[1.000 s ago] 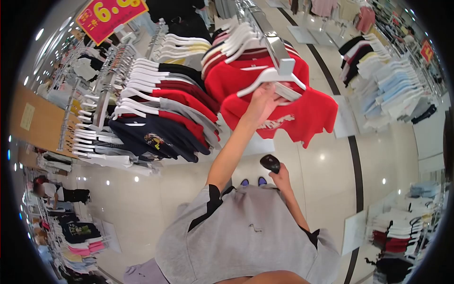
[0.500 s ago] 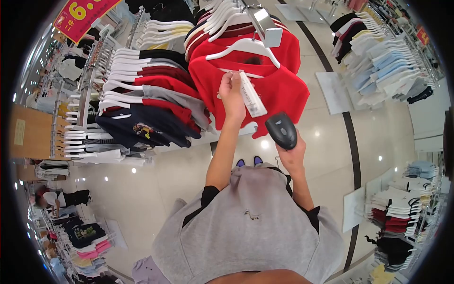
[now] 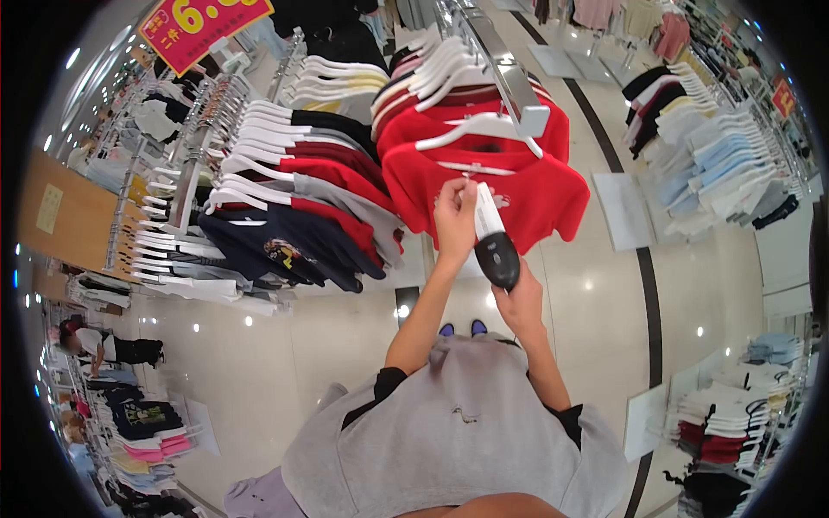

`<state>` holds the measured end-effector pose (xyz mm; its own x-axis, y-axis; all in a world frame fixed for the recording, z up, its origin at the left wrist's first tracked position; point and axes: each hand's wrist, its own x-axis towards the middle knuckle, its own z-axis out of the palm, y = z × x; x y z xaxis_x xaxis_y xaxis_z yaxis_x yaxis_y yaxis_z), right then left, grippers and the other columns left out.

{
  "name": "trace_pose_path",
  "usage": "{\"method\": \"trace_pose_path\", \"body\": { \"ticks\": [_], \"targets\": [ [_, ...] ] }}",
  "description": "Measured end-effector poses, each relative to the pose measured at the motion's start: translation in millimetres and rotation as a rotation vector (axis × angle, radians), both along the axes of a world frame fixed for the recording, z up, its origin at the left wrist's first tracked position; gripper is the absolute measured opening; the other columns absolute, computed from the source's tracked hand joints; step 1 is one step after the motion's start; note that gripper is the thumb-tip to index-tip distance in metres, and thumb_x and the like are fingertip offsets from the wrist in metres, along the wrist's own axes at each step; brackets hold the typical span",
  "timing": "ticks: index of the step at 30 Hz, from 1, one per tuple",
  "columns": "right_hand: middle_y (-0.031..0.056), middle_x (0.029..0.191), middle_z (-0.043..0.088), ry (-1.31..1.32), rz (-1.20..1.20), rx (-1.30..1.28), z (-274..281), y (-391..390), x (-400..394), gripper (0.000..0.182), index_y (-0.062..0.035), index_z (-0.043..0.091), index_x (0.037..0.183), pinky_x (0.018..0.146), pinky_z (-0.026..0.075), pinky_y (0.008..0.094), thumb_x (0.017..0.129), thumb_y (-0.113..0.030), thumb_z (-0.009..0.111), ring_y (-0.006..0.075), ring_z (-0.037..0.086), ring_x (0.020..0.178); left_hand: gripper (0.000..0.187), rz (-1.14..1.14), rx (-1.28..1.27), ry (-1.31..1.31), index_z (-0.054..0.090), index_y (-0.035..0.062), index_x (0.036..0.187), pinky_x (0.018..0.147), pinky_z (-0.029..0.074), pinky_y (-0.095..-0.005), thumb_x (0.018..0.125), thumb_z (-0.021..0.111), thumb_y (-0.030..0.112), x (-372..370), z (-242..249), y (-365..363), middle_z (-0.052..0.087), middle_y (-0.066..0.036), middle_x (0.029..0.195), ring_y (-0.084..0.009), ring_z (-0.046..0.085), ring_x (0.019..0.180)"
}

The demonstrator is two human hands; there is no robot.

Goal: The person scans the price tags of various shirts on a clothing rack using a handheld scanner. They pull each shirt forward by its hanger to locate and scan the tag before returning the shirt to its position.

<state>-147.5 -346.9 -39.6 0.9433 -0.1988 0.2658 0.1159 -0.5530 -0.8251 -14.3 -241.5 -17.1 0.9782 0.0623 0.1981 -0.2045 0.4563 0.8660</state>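
My left hand [image 3: 455,216] pinches a white hang tag [image 3: 489,210] in front of a red sweatshirt [image 3: 553,194]. The sweatshirt hangs on a white hanger [image 3: 484,129] at the front end of a metal rail [image 3: 508,73]. Wrapped in my right hand [image 3: 521,302] is a black barcode scanner [image 3: 496,259]. Its head overlaps the lower end of the tag in this view, hiding that part.
Dark, red and grey tops [image 3: 302,246] hang on white hangers to the left. A red price sign [image 3: 203,30] stands at the upper left. Across the tiled floor [image 3: 570,345], more racked clothes [image 3: 708,142] line the right. Another person [image 3: 104,345] is at the far left.
The scanner has come in from the right, up to the tag's lower end. The tag now stands more upright, and the whole view has shifted slightly.
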Motion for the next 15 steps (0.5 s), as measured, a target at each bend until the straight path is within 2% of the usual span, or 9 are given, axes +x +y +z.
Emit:
{"method": "trace_pose_path", "body": {
  "ticks": [1,3,6,7,9,10,12,13,15],
  "targets": [
    [0.0254,0.104,0.064,-0.015,0.007,-0.001,-4.0,-0.9,-2.5,0.06,-0.0003,0.049,0.129,0.078,0.052,0.0453,0.073,-0.008,0.068,0.0438,0.064,0.093,0.023,0.109,0.328,0.021,0.055,-0.0007,0.105,0.07,0.051,-0.031,0.097,0.06,0.02,1.3,-0.9,6.3,0.07,-0.012,0.093,-0.0181,0.065,0.08],
    [0.0253,0.105,0.064,0.032,-0.023,0.01,-12.4,-4.0,-9.1,0.059,-0.0002,0.05,0.128,0.078,0.052,0.0446,0.073,-0.007,0.068,0.0435,0.064,0.093,0.022,0.441,0.906,-0.345,0.058,0.001,0.104,0.078,0.049,-0.0377,0.092,0.064,0.018,-3.6,9.7,8.3,0.068,-0.012,0.097,-0.0262,0.063,0.091],
    [0.0247,0.104,0.065,0.093,-0.022,-0.006,-25.7,-6.9,-21.6,0.057,-0.0009,0.052,0.127,0.078,0.053,0.0437,0.073,-0.008,0.068,0.0426,0.064,0.092,0.024,0.323,0.879,-0.464,0.059,0.0013,0.105,0.087,0.047,-0.0406,0.088,0.065,0.017,5.6,17.9,12.2,0.065,-0.014,0.106,-0.0335,0.059,0.1],
    [0.0247,0.104,0.065,0.088,-0.016,-0.008,-29.6,-6.1,-25.8,0.057,-0.0009,0.052,0.127,0.078,0.053,0.0437,0.073,-0.008,0.068,0.0426,0.064,0.092,0.029,0.097,0.725,-0.28,0.057,0.0008,0.112,0.09,0.047,-0.0379,0.092,0.063,0.02,10.3,18.8,10.1,0.065,-0.014,0.111,-0.0294,0.06,0.106],
    [0.0227,0.09,0.066,0.085,-0.042,-0.029,-37.2,-5.0,-35.3,0.048,-0.0002,0.056,0.12,0.072,0.052,0.0406,0.074,-0.007,0.068,0.0396,0.066,0.081,0.035,-0.19,0.225,-0.146,0.052,0.0003,0.126,0.097,0.045,-0.0349,0.098,0.056,0.021,23.5,30.1,-0.8,0.062,-0.012,0.119,-0.0239,0.058,0.115],
    [0.0227,0.088,0.067,0.1,-0.028,-0.023,-39.9,-5.2,-39.7,0.048,-0.0002,0.056,0.12,0.071,0.053,0.041,0.074,-0.009,0.068,0.0401,0.066,0.079,0.035,-0.183,0.223,-0.147,0.052,0.0003,0.126,0.097,0.045,-0.0349,0.098,0.056,0.021,33.2,37.7,-5.8,0.062,-0.012,0.119,-0.0239,0.058,0.115],
    [0.0229,0.089,0.067,0.127,-0.018,-0.002,-39.6,-2.5,-47.3,0.048,-0.0002,0.056,0.12,0.072,0.053,0.0414,0.074,-0.009,0.068,0.0403,0.066,0.08,0.036,-0.295,-0.097,-0.087,0.049,-0.001,0.126,0.1,0.044,-0.0371,0.101,0.052,0.024,53.0,51.2,-15.6,0.059,-0.012,0.123,-0.024,0.058,0.115],
    [0.0231,0.089,0.067,0.152,-0.015,0.02,-38.9,-0.9,-49.7,0.049,-0.0002,0.056,0.12,0.072,0.053,0.0418,0.074,-0.008,0.068,0.0405,0.066,0.081,0.036,-0.295,-0.099,-0.089,0.049,-0.001,0.126,0.1,0.044,-0.0371,0.101,0.052,0.024,61.0,57.4,-21.1,0.059,-0.012,0.123,-0.024,0.058,0.115],
    [0.0235,0.096,0.066,0.183,-0.003,0.006,-42.9,-0.1,-53.7,0.053,-0.0008,0.055,0.123,0.075,0.053,0.0429,0.072,-0.008,0.068,0.0413,0.066,0.086,0.033,-0.345,-0.379,-0.166,0.052,0.0003,0.12,0.097,0.045,-0.0374,0.1,0.056,0.025,70.6,68.2,-34.5,0.057,-0.011,0.124,-0.0229,0.058,0.115]
  ]
}}
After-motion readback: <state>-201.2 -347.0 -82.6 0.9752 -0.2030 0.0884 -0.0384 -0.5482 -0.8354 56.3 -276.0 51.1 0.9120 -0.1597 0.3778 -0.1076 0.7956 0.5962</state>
